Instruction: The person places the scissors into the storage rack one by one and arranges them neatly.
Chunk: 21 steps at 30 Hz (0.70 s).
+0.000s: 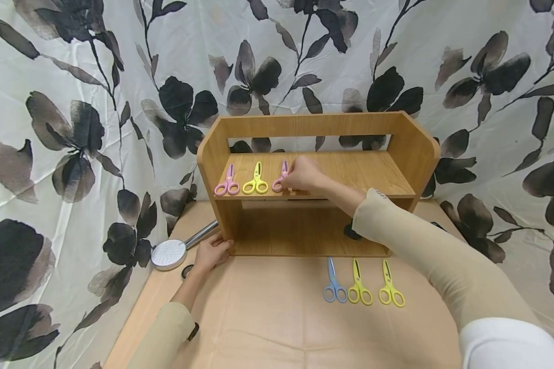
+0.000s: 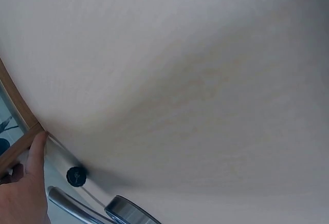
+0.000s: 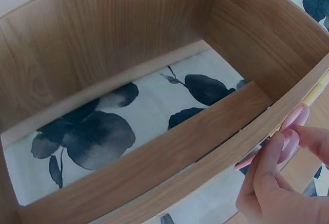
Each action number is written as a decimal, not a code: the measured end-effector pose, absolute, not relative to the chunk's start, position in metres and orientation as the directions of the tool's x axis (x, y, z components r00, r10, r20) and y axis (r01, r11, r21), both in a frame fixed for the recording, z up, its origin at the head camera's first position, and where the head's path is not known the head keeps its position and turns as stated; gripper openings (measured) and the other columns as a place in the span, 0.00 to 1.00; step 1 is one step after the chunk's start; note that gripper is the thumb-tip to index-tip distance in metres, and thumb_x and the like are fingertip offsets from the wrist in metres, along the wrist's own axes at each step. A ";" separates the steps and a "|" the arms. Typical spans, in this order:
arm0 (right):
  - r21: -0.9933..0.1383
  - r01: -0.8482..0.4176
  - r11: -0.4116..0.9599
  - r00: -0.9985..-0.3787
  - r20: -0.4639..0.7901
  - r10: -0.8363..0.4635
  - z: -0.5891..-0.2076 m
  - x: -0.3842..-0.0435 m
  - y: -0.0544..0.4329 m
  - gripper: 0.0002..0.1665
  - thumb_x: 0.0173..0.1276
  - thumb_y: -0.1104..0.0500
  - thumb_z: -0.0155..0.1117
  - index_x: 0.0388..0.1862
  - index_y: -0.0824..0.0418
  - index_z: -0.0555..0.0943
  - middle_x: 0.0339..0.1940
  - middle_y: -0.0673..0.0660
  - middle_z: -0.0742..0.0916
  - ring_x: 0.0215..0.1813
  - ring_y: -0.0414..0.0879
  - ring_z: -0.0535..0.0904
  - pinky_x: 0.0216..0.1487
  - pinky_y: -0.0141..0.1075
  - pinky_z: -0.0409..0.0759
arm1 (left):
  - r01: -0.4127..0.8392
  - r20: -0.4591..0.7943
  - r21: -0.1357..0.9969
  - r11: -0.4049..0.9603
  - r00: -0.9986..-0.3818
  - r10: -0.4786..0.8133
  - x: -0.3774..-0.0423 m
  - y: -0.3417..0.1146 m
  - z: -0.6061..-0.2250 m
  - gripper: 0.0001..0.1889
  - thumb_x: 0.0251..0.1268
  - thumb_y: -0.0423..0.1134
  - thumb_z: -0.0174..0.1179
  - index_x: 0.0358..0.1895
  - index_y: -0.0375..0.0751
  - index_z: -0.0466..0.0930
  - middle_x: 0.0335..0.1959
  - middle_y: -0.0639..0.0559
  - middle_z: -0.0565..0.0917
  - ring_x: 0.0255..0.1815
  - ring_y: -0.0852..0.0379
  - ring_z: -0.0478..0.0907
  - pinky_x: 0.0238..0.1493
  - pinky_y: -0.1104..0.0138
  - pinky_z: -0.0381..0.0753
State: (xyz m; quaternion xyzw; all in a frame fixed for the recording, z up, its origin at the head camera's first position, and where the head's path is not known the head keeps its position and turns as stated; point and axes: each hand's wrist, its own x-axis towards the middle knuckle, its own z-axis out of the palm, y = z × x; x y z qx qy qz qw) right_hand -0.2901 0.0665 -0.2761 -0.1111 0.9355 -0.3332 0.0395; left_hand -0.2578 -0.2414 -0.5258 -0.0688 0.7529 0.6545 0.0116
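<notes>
My right hand (image 1: 303, 175) pinches the handle of a pair of pink scissors (image 1: 283, 169) on the upper board of a two-tier wooden shelf (image 1: 346, 174). In the right wrist view, thumb and fingers close on the pink handle loops (image 3: 292, 131) at the board's front edge. To its left on that board lie yellow scissors (image 1: 257, 174) and another pink pair (image 1: 231, 177), blades pointing back. My left hand (image 1: 212, 252) holds the shelf's lower left front corner; in the left wrist view, one finger (image 2: 37, 157) lies straight against the wood while others are curled and partly hidden.
In front of the shelf lie blue scissors (image 1: 333, 282) and two yellow pairs, one (image 1: 357, 282) beside the blue and another (image 1: 389, 284) farther right. A shower head (image 1: 168, 254) with a metal handle is left of the shelf, near a small black ring (image 1: 186, 271). Floral cloth (image 1: 175, 113) hangs behind.
</notes>
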 end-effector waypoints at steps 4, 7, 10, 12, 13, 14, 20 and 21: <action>-0.593 -0.193 0.781 -0.970 -0.005 -0.243 -0.273 -0.292 0.066 0.18 0.62 0.53 0.78 0.22 0.64 0.85 0.12 0.51 0.82 0.16 0.39 0.68 0.20 0.30 0.64 | -0.129 -0.118 0.982 0.137 -0.989 -0.091 -0.257 -0.240 -0.523 0.33 0.73 0.38 0.65 0.77 0.37 0.67 0.71 0.31 0.76 0.67 0.38 0.79 0.60 0.48 0.86; -0.567 -0.207 0.797 -0.967 -0.003 -0.253 -0.271 -0.293 0.065 0.17 0.63 0.54 0.77 0.21 0.63 0.85 0.11 0.49 0.80 0.17 0.38 0.65 0.20 0.30 0.61 | -0.134 -0.121 0.981 0.137 -0.988 -0.098 -0.257 -0.239 -0.521 0.32 0.72 0.38 0.65 0.77 0.38 0.68 0.71 0.33 0.77 0.67 0.39 0.78 0.60 0.48 0.86; -0.555 -0.216 0.803 -0.966 0.000 -0.259 -0.270 -0.293 0.065 0.15 0.63 0.55 0.76 0.23 0.65 0.88 0.10 0.49 0.80 0.17 0.38 0.64 0.20 0.30 0.60 | -0.131 -0.118 0.981 0.140 -0.988 -0.100 -0.256 -0.239 -0.522 0.32 0.72 0.38 0.65 0.77 0.38 0.69 0.71 0.33 0.77 0.67 0.39 0.79 0.60 0.48 0.86; -0.555 -0.215 0.804 -0.966 0.000 -0.258 -0.271 -0.293 0.065 0.13 0.63 0.57 0.75 0.24 0.65 0.88 0.11 0.49 0.80 0.17 0.38 0.64 0.20 0.29 0.59 | -0.128 -0.114 0.981 0.143 -0.988 -0.100 -0.257 -0.239 -0.522 0.32 0.72 0.38 0.65 0.76 0.38 0.69 0.71 0.33 0.77 0.67 0.40 0.79 0.60 0.48 0.86; -0.560 -0.214 0.801 -0.966 -0.001 -0.259 -0.271 -0.293 0.065 0.13 0.63 0.58 0.75 0.24 0.65 0.88 0.11 0.49 0.80 0.17 0.38 0.64 0.20 0.29 0.59 | -0.126 -0.112 0.982 0.144 -0.989 -0.101 -0.257 -0.240 -0.523 0.31 0.72 0.38 0.65 0.76 0.38 0.69 0.71 0.33 0.77 0.66 0.40 0.80 0.60 0.48 0.86; -0.564 -0.213 0.798 -0.966 -0.001 -0.258 -0.272 -0.293 0.066 0.12 0.63 0.59 0.74 0.24 0.66 0.88 0.11 0.49 0.80 0.17 0.38 0.64 0.20 0.29 0.59 | -0.124 -0.110 0.982 0.145 -0.989 -0.102 -0.257 -0.240 -0.523 0.31 0.72 0.38 0.65 0.76 0.38 0.70 0.71 0.33 0.77 0.66 0.40 0.80 0.60 0.48 0.86; -0.563 -0.228 0.795 -0.964 0.016 -0.265 -0.274 -0.293 0.068 0.11 0.61 0.60 0.75 0.22 0.65 0.88 0.08 0.46 0.74 0.17 0.38 0.62 0.19 0.29 0.57 | -0.114 -0.100 0.984 0.136 -0.990 -0.104 -0.258 -0.240 -0.524 0.30 0.73 0.36 0.64 0.75 0.37 0.71 0.69 0.31 0.78 0.65 0.38 0.80 0.59 0.47 0.86; -0.556 -0.232 0.798 -0.964 0.021 -0.265 -0.274 -0.293 0.068 0.11 0.60 0.60 0.75 0.22 0.65 0.88 0.08 0.45 0.74 0.17 0.38 0.63 0.19 0.30 0.57 | -0.113 -0.099 0.984 0.136 -0.990 -0.103 -0.258 -0.240 -0.524 0.30 0.73 0.36 0.64 0.75 0.37 0.71 0.69 0.31 0.78 0.65 0.38 0.80 0.59 0.47 0.86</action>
